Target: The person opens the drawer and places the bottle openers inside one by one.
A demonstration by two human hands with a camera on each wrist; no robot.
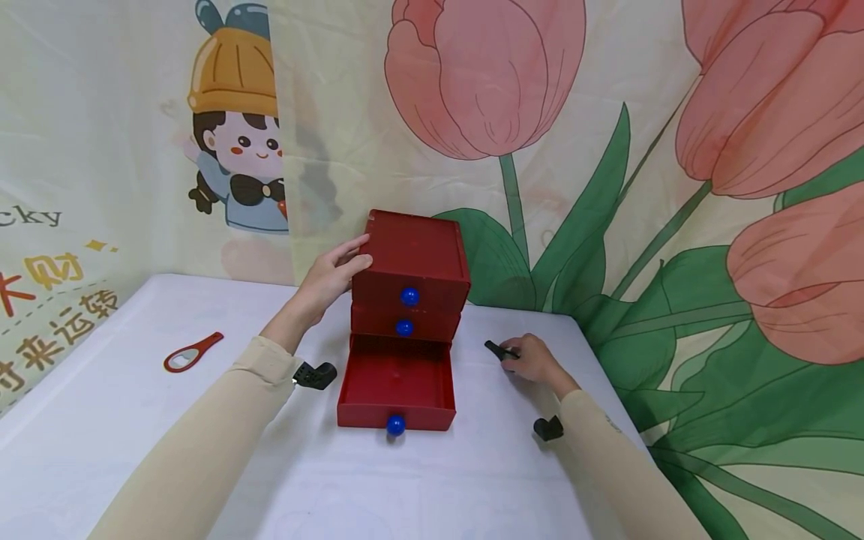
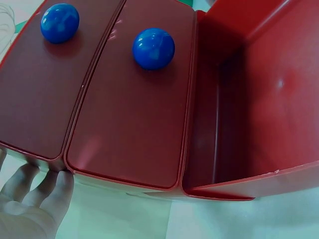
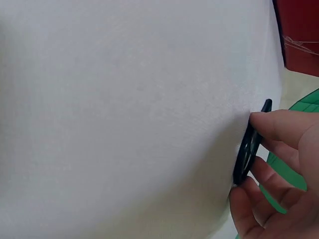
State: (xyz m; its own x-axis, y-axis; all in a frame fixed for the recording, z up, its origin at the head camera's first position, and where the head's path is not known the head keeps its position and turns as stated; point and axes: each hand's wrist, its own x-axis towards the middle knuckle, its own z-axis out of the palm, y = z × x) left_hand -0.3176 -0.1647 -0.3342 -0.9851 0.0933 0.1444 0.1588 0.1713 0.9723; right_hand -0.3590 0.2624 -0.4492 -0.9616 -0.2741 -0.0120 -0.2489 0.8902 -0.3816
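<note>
A dark red three-drawer box (image 1: 415,244) with blue round knobs stands on the table, its bottom drawer (image 1: 394,375) pulled out and bare inside. My left hand (image 1: 337,271) rests against the box's upper left side. In the left wrist view, straight fingers (image 2: 60,191) touch the side wall beside the upper two drawers, which are closed. To the right of the box, my right hand (image 1: 536,358) pinches a black bottle opener (image 3: 247,149) between thumb and fingers, close over the white tablecloth. Its narrow handle end points toward the box in the head view.
A red bottle opener (image 1: 193,352) lies on the table to the left. The white-covered table (image 1: 499,487) ends at a fabric backdrop (image 1: 337,112) printed with tulips and a cartoon figure. Black wrist-camera mounts (image 1: 315,376) stick out from both sleeves.
</note>
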